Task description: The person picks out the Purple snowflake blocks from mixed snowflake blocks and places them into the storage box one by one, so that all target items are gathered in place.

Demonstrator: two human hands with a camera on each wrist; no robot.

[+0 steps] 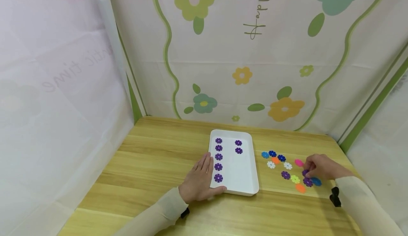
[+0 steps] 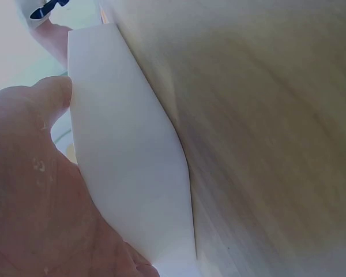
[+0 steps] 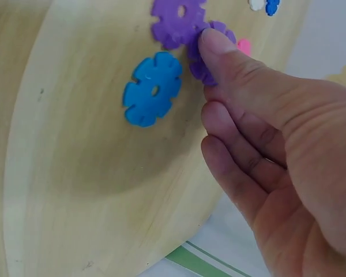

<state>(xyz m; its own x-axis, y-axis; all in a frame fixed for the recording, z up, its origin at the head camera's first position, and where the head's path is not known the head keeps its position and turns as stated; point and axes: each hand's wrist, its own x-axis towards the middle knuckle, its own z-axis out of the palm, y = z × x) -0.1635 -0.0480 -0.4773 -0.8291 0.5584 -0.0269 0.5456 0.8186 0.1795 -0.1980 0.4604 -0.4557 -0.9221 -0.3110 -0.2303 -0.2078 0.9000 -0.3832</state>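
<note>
My left hand (image 1: 198, 181) lies with straight fingers along the left rim and near-left corner of a white tray (image 1: 237, 172). In the left wrist view the thumb rests at the rim of the tray wall (image 2: 127, 127). On the tray, several purple snowflake discs stand in a column at the left, and two purple discs (image 1: 238, 147) sit at the upper right. My right hand (image 1: 322, 167) pinches a purple snowflake disc (image 3: 199, 70) between thumb and forefinger, close over the table. Another purple disc (image 3: 176, 20) overlaps it in the right wrist view, with a blue disc (image 3: 153, 89) nearby.
Right of the tray, loose discs lie on the wooden table (image 1: 143, 165): white (image 1: 271, 165), dark blue (image 1: 281, 158), orange (image 1: 300, 188), yellow (image 1: 295, 179), pink (image 1: 299, 162) and a purple one (image 1: 285, 175). A flowered curtain (image 1: 220, 52) hangs behind the table.
</note>
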